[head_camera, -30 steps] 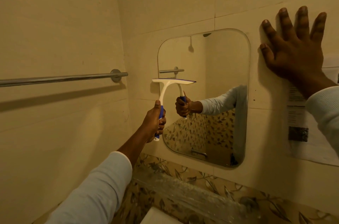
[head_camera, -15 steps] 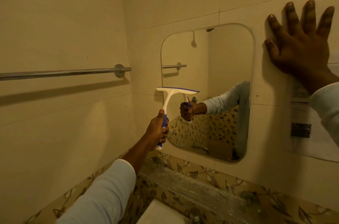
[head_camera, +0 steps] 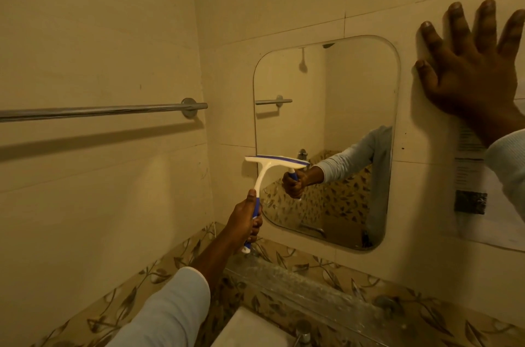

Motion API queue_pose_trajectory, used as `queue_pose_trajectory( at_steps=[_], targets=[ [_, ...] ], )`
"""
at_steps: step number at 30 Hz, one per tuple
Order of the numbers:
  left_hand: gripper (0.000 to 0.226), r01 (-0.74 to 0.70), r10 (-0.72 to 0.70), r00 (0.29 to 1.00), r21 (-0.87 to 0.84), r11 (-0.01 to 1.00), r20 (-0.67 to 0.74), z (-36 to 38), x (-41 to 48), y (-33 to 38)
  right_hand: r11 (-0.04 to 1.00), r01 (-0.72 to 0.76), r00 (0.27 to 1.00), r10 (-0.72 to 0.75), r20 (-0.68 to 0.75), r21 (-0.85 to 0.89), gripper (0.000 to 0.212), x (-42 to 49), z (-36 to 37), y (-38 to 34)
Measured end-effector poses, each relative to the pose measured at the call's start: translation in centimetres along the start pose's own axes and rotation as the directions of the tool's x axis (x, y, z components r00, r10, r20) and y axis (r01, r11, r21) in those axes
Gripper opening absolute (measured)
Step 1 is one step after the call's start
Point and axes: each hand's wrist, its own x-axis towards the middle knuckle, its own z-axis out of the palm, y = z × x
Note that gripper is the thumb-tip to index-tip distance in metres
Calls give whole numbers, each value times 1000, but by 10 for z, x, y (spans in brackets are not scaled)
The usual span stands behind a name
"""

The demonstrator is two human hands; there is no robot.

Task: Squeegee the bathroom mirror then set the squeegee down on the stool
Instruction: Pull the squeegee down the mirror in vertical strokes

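Observation:
A rounded rectangular mirror (head_camera: 352,91) hangs on the cream tiled wall ahead. My left hand (head_camera: 245,223) grips the blue handle of a white squeegee (head_camera: 265,166). Its blade lies flat against the glass at the mirror's left edge, a little below mid-height. My right hand (head_camera: 471,74) presses flat on the wall to the right of the mirror, fingers spread, holding nothing. The mirror reflects my hand, sleeve and the squeegee. No stool is in view.
A chrome towel bar (head_camera: 99,111) runs along the left wall. A glass shelf (head_camera: 301,275) sits under the mirror above a white basin (head_camera: 250,329) with a tap (head_camera: 302,331). A taped paper notice (head_camera: 477,185) is on the wall at right.
The squeegee has slid down the left side of the mirror with my left hand. My right hand stays flat on the wall. The view has tilted down slightly.

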Motion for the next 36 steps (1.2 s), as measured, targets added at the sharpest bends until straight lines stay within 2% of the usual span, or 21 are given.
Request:
queue_pose_trajectory(
  at_steps=[16,21,28,33,36],
  targets=[
    [61,50,-50,999,27,998,4,-6,0,-38,1000,-8,1000,8,-3,-2,73,0,-3,-1],
    [64,119,-117,993,91,989,-32,-12,-9,-72,1000,-4,1000,4,-4,-4,74,0,-2,-1],
    [60,256,-255,967,55,965,-29,-22,-26,-104,1000,-4,1000,4,-7,-3,74,0,-1,1],
    [59,206,-199,977,110,972,-77,-20,-28,-100,1000,3,1000,-3,0,6,73,-1,-4,0],
    [56,154,-139,987,198,968,-87,-24,-31,-97,1000,1,1000,-1,5,6,73,-2,-6,-1]
  ],
)
